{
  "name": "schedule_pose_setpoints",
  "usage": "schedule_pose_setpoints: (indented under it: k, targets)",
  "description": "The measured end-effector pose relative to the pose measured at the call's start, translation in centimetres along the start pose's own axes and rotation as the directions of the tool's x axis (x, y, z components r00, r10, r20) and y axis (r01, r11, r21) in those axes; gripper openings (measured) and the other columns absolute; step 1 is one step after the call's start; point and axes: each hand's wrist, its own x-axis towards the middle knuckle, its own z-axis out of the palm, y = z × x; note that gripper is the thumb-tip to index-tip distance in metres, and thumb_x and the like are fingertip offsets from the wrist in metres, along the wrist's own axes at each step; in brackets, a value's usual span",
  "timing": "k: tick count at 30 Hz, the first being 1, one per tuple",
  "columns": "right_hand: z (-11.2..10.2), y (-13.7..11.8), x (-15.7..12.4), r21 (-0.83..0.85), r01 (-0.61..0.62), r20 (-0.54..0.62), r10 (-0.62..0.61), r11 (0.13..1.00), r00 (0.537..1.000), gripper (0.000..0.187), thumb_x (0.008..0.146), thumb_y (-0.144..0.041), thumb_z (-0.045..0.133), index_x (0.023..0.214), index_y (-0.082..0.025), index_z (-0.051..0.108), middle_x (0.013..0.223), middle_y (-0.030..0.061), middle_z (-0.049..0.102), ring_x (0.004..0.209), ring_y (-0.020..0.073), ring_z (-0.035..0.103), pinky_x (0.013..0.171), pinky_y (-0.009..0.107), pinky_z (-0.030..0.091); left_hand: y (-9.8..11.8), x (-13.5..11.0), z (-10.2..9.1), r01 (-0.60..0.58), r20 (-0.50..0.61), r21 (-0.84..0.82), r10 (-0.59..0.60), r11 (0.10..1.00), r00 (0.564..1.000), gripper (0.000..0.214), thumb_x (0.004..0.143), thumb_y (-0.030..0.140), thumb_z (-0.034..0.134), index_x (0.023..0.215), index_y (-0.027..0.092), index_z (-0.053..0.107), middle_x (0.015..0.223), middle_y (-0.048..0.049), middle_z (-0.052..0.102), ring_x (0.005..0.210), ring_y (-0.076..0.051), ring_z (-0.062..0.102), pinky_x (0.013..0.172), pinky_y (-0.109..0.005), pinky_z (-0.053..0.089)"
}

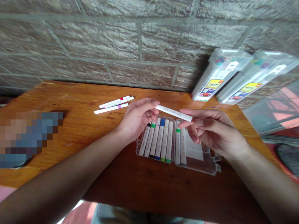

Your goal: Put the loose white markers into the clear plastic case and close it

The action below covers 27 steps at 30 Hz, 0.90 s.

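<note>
Both my hands hold one white marker [174,113] level above an open clear plastic case [210,165]. My left hand [137,119] pinches its left end between thumb and fingers. My right hand [210,129] grips its right end with fingers closed. Inside the case lie several white markers [160,140] with black, green and blue caps, side by side. On the wooden table [77,130], to the left of my hands, lie three loose white markers [114,104] with red and purple bands.
Two closed clear marker boxes [218,74] [255,77] lean against the brick wall [116,40] at the back right. A blurred-out patch [30,138] covers the table's left side. The table's near edge runs below the case.
</note>
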Motion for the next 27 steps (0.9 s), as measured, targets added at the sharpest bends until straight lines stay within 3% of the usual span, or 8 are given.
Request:
schedule_pose_setpoints:
  k: [8,12,16,22,24,27]
  targets:
    - [-0.2,0.3,0.2,0.009,0.030,0.013,-0.030,1.000,0.999,0.025,0.082,-0.031,0.084,0.106,-0.028,0.088,0.092,0.0081,0.086,0.050,0.0147,0.062,0.048,0.031,0.052,-0.1,0.1,-0.1,-0.030,0.006,0.027,0.030,0.999,1.000,0.014,0.075,0.023,0.084,0.082,0.014,0.074,0.064,0.0021,0.066,0.052,-0.008,0.056,0.053,-0.021,0.044]
    - [-0.2,0.9,0.5,-0.088,0.042,-0.007,-0.042,0.995,0.999,0.022,0.088,-0.038,0.085,0.105,-0.025,0.088,0.087,0.0076,0.085,0.051,0.0121,0.061,0.049,0.027,0.054,-0.1,-0.1,-0.3,-0.155,0.041,0.189,0.150,0.970,0.988,0.013,0.081,0.026,0.082,0.089,0.018,0.076,0.066,0.0017,0.068,0.056,-0.010,0.057,0.055,-0.022,0.044]
    - [-0.3,1.2,0.8,-0.275,0.067,0.045,-0.057,0.959,0.997,0.020,0.088,-0.039,0.087,0.100,-0.023,0.088,0.084,0.0051,0.083,0.054,0.0107,0.062,0.051,0.024,0.054,-0.1,-0.6,-0.1,-0.281,0.036,0.333,0.286,0.900,0.958,0.030,0.085,0.032,0.084,0.110,0.020,0.073,0.062,0.0043,0.066,0.056,-0.011,0.059,0.056,-0.023,0.043]
    - [0.1,1.7,0.7,-0.384,0.103,0.056,-0.088,0.918,0.995,0.019,0.088,-0.040,0.085,0.094,-0.022,0.086,0.075,0.0023,0.078,0.057,0.0121,0.064,0.053,0.024,0.054,0.2,-1.2,1.1,-0.305,0.023,0.252,0.309,0.919,0.951,0.060,0.078,0.039,0.092,0.128,0.023,0.062,0.083,-0.0007,0.081,0.069,-0.016,0.076,0.069,-0.026,0.058]
    - [0.2,2.1,0.6,-0.433,0.137,0.058,-0.124,0.891,0.991,0.020,0.087,-0.038,0.087,0.097,-0.021,0.084,0.082,0.0040,0.081,0.064,0.0146,0.068,0.057,0.025,0.056,0.2,-1.6,1.4,-0.294,0.071,0.228,0.285,0.928,0.956,0.053,0.079,0.038,0.092,0.123,0.022,0.066,0.092,-0.0033,0.084,0.078,-0.018,0.079,0.071,-0.025,0.059]
    - [0.2,2.7,0.2,-0.515,0.227,0.052,-0.234,0.827,0.971,0.015,0.088,-0.033,0.086,0.097,-0.021,0.082,0.090,0.0056,0.083,0.071,0.0176,0.073,0.062,0.027,0.058,0.0,-2.6,1.8,-0.363,0.194,0.237,0.323,0.901,0.927,0.020,0.089,0.033,0.084,0.102,0.019,0.075,0.104,-0.0065,0.085,0.095,-0.019,0.081,0.081,-0.026,0.061]
